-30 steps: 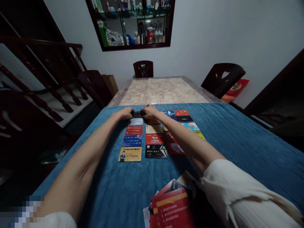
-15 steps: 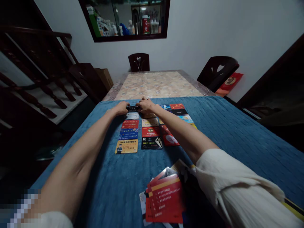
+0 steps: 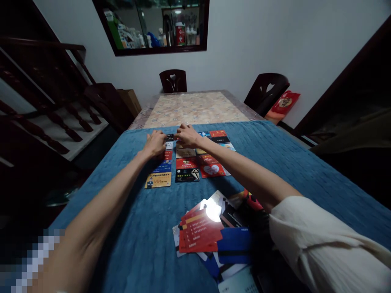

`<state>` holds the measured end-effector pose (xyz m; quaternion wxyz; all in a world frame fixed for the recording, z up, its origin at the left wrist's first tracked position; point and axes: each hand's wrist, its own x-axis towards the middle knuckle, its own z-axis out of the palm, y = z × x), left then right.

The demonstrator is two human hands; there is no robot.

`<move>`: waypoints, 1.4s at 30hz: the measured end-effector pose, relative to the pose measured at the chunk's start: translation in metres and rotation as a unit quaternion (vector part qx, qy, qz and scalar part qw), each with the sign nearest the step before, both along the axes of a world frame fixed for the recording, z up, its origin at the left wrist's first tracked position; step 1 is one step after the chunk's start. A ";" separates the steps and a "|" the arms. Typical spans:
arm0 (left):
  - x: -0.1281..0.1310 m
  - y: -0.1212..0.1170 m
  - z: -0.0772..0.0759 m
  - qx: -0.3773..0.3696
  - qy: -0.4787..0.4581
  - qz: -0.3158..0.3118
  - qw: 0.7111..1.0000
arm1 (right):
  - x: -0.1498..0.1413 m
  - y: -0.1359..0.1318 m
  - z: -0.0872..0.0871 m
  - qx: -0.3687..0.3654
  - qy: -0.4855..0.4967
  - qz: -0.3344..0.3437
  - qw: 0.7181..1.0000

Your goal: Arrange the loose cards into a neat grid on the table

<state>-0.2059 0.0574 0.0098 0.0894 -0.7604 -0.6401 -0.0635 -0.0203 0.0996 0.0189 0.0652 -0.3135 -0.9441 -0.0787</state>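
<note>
Blue fuzzy cloth (image 3: 290,162) with soft ridges, spread over the near part of a long table (image 3: 195,108); bare tabletop beyond, shiny with a pale flower pattern.

Flat plastic cards laid on the cloth in neat rows (image 3: 186,162), all small rectangles with rounded corners. Three full columns seen, plus more cards farther right, partly hidden by the arm. Front row: one yellow card (image 3: 158,180), one black card (image 3: 187,175), one red card (image 3: 211,170).

Both arms stretched out to the far end of the rows. Left hand (image 3: 155,143) curled, knuckles up, resting on the top of the left column. Right hand (image 3: 187,135) curled too, fingertips down. One small dark card (image 3: 170,137) lying between the two hands at the far end of the rows, touched at each end. Hard to tell whether pinched or only pressed.

Loose messy pile of cards (image 3: 210,238) close by, under the right sleeve (image 3: 324,244): red, blue, white and black ones, shiny, overlapping.

Three dark wooden chairs (image 3: 172,80) around the table, with cut-out shapes in the backs.
</note>
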 end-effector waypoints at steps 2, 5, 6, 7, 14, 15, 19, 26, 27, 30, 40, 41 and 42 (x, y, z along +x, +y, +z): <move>0.009 -0.012 0.000 0.003 -0.010 -0.009 1.000 | 0.008 -0.012 0.001 0.004 0.000 0.010 1.000; 0.023 -0.032 0.000 0.006 -0.031 -0.015 0.999 | 0.021 -0.031 0.000 0.012 -0.001 0.025 1.000; 0.028 -0.039 0.000 0.006 -0.035 -0.019 0.999 | 0.026 -0.038 0.000 0.015 -0.002 0.026 1.000; 0.034 -0.047 -0.001 0.008 -0.038 -0.021 0.999 | 0.031 -0.044 -0.001 0.016 -0.004 0.023 1.000; 0.069 -0.100 -0.010 0.006 -0.056 -0.043 0.997 | 0.069 -0.080 -0.010 0.003 -0.001 0.028 1.000; 0.073 -0.107 -0.011 0.007 -0.062 -0.046 0.997 | 0.075 -0.085 -0.012 0.003 0.005 0.023 1.000; 0.085 -0.139 -0.018 0.013 -0.100 -0.081 0.992 | 0.098 -0.114 -0.018 -0.005 0.030 0.018 0.999; 0.092 -0.185 -0.029 0.031 -0.148 -0.156 0.976 | 0.118 -0.169 -0.023 -0.041 0.057 0.047 0.996; 0.092 -0.191 -0.031 0.036 -0.152 -0.165 0.974 | 0.119 -0.176 -0.023 -0.049 0.059 0.051 0.996; 0.091 -0.207 -0.034 0.064 -0.170 -0.192 0.964 | 0.123 -0.195 -0.022 -0.077 0.065 0.076 0.992; 0.090 -0.248 -0.031 0.039 -0.172 -0.254 0.951 | 0.133 -0.219 -0.018 -0.154 0.062 0.130 0.978; 0.090 -0.249 -0.031 0.033 -0.171 -0.257 0.951 | 0.133 -0.219 -0.019 -0.154 0.057 0.133 0.977; 0.090 -0.250 -0.031 0.028 -0.170 -0.259 0.950 | 0.134 -0.219 -0.019 -0.154 0.054 0.136 0.977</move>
